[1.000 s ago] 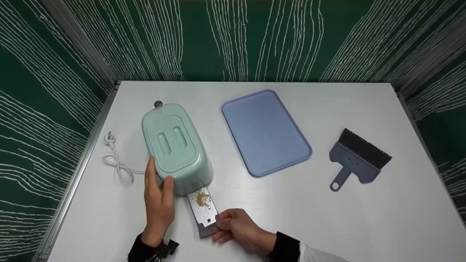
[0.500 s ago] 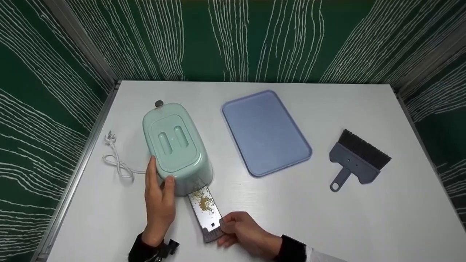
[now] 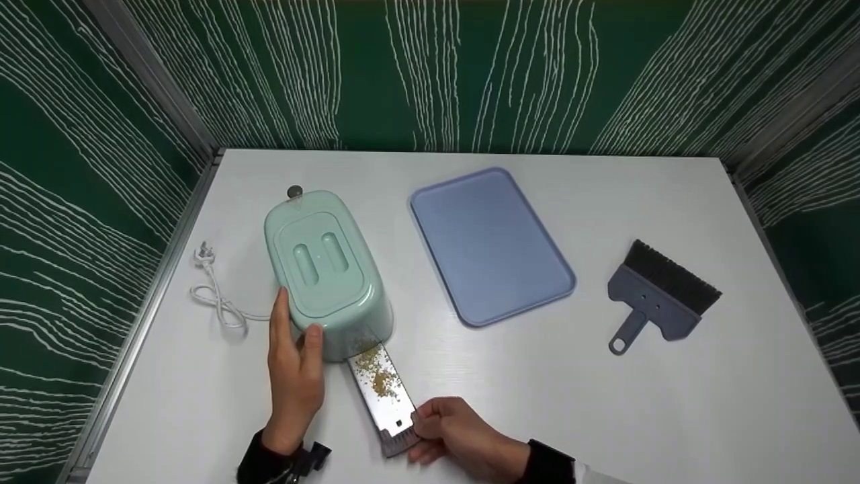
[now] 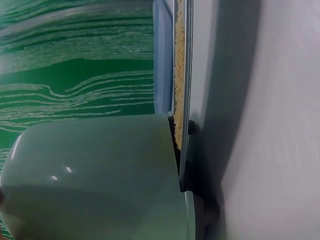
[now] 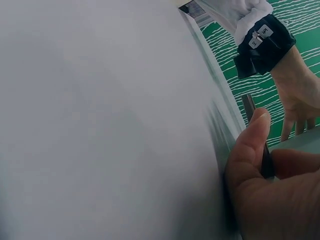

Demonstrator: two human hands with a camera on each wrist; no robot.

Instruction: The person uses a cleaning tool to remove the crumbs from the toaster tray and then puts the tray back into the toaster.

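A mint-green toaster [image 3: 329, 269], covered by a lid with two raised ovals, stands at the left of the table. My left hand [image 3: 295, 376] rests against its near-left corner, fingers fairly straight along the side and thumb on the near end. From the toaster's near end juts a metal crumb tray [image 3: 396, 411], its far part still inside. Yellowish crumbs [image 3: 381, 382] lie on it, also seen as a thick layer in the left wrist view. My right hand [image 3: 463, 430] pinches the tray's grey outer end between thumb and fingers.
A flat blue tray [image 3: 494, 249] lies at the table's middle. To the right is a grey brush [image 3: 655, 296] with black bristles. A white cord with a plug [image 3: 218, 296] lies left of the toaster. Green walls with white lines surround the white table [image 3: 571, 403].
My right hand has drawn the crumb tray further out, toward me and slightly right, exposing more crumbs. My left hand and the toaster have hardly moved.
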